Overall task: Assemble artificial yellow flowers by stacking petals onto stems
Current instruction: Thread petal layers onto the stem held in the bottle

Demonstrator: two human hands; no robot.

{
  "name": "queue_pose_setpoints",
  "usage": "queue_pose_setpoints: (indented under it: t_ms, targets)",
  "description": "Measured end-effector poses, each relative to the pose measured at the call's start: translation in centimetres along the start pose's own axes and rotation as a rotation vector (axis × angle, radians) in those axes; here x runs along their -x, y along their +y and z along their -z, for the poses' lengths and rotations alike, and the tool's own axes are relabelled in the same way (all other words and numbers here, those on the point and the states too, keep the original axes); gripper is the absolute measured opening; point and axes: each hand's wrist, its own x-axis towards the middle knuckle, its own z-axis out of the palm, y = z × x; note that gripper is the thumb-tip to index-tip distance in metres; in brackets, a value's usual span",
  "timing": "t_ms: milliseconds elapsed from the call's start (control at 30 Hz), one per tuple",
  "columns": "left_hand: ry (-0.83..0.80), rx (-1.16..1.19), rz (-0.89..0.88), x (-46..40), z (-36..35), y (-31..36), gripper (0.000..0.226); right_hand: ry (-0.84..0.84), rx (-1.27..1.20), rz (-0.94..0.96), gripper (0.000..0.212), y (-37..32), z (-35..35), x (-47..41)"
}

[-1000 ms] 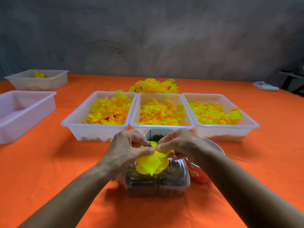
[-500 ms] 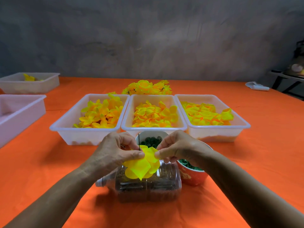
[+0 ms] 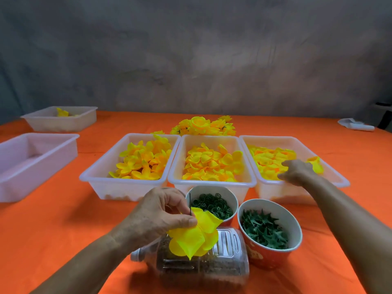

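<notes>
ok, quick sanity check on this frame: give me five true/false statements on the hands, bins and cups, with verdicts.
1. The left hand holds the partly built flower on a thin stem. True.
2. The right hand is in the middle bin. False: it reaches into the right bin, onto the petals there.
3. The cup of green rings stands farther from the person than the cup of green star pieces. True.
4. All three front bins are empty. False: each holds yellow petals.
5. The clear plastic jug stands upright. False: it lies on its side below the flower.
</notes>
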Motion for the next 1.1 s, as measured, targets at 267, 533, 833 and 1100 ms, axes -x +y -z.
queue_pose_setpoints:
  t_ms: [267, 533, 833, 1100]
  targets:
    - [0.004, 0.017, 0.000, 0.0, -0.1, 0.1, 0.020, 0.129, 0.039, 0.053, 0.052, -2.4, -0.7, -0.1]
    - [0.017, 0.027, 0.011, 0.3, -0.3, 0.4, 0.015, -0.199, -0.080, 0.187, 0.028, -4.8, -1.1, 1.0]
    - [0.036, 0.024, -0.005, 0.4, -0.3, 0.1, 0.021, 0.406, -0.658, 0.033, 0.021, -4.1, -2.1, 2.3]
    - [0.039, 0.005, -0.004, 0.5, -0.2, -0.1, 0.015, 0.260, -1.485, -0.045, 0.007, -3.2, -0.8, 3.6]
